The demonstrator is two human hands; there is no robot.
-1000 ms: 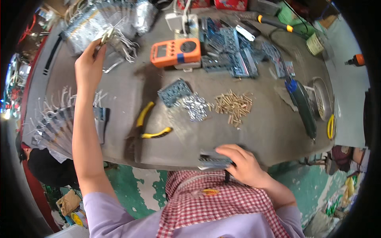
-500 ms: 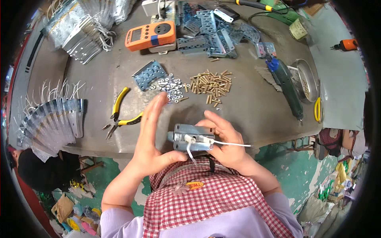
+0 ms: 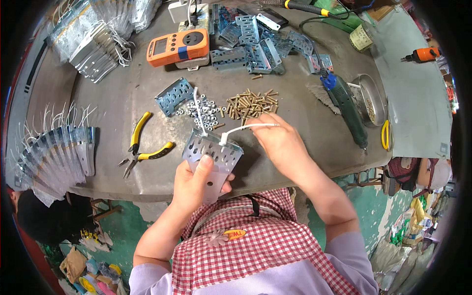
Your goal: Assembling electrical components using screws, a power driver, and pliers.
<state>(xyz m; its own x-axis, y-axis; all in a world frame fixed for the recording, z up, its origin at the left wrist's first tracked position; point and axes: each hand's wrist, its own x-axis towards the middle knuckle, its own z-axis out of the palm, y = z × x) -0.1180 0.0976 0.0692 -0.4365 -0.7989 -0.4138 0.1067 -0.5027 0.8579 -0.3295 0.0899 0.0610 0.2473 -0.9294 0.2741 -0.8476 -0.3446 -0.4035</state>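
My left hand grips a perforated metal housing by its lower part, thumb lying across the front face. Two white wires come out of its top end; one white wire bends right and passes over the fingers of my right hand. Those right fingers are bent and pressed together at the near edge of a pile of brass-coloured screws; their tips are partly hidden, so what they pinch does not show. Just beyond the housing lies a heap of small silvery nuts, beside a loose perforated plate.
Yellow-handled pliers lie open on the left, near a fanned row of wrapped metal pieces. An orange meter and piled metal plates stand at the back. A dark electric screwdriver and a metal dish are right.
The housing has passed from my right hand to my left and turned, showing its perforated face. My right hand has moved forward to the screws; my left, open before, has closed.
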